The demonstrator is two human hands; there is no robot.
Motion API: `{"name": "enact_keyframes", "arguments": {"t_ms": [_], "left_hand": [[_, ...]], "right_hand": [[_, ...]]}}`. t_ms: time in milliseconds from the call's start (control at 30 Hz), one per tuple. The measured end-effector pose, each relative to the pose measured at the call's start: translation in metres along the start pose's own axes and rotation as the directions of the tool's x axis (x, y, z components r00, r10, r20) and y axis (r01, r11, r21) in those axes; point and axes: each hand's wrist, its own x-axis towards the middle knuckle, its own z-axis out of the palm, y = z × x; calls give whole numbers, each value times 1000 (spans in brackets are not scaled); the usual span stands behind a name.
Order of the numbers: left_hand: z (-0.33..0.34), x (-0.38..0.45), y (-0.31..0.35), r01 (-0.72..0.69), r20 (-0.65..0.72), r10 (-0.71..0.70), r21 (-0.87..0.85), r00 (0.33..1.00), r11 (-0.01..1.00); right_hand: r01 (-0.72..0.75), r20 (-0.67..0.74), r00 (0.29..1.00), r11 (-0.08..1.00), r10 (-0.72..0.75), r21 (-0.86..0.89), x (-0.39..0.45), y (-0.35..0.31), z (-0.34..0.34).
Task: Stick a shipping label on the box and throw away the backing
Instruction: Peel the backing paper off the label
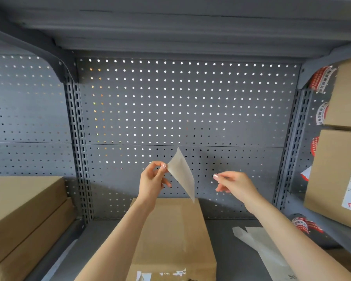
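Note:
A brown cardboard box [172, 236] lies lengthwise on the grey shelf in front of me, with torn white scraps along its near edge. Above its far end my left hand [153, 182] pinches a thin pale sheet [181, 175] by one corner between thumb and forefinger; the sheet hangs tilted in the air. I cannot tell whether it is the label or the backing. My right hand [234, 183] hovers to the right of the sheet, apart from it, with fingers loosely spread and nothing in it.
Pale translucent sheets [259, 244] lie on the shelf right of the box. Stacked flat cardboard boxes [22, 213] sit at the left. Labelled boxes [336, 175] with red-printed tape stand at the right. A perforated grey back panel [170, 110] closes the shelf, with another shelf overhead.

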Motion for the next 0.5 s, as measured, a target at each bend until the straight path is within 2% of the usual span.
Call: {"name": "enact_keyframes", "arguments": {"t_ms": [233,500], "left_hand": [[-35,-6,13,-44,20,44,-15,999,999],[-68,-8,15,-49,19,50,-4,999,999]], "right_hand": [[22,180,983,995,-40,100,6,-40,43],[51,267,960,991,-83,125,9,-54,82]]}}
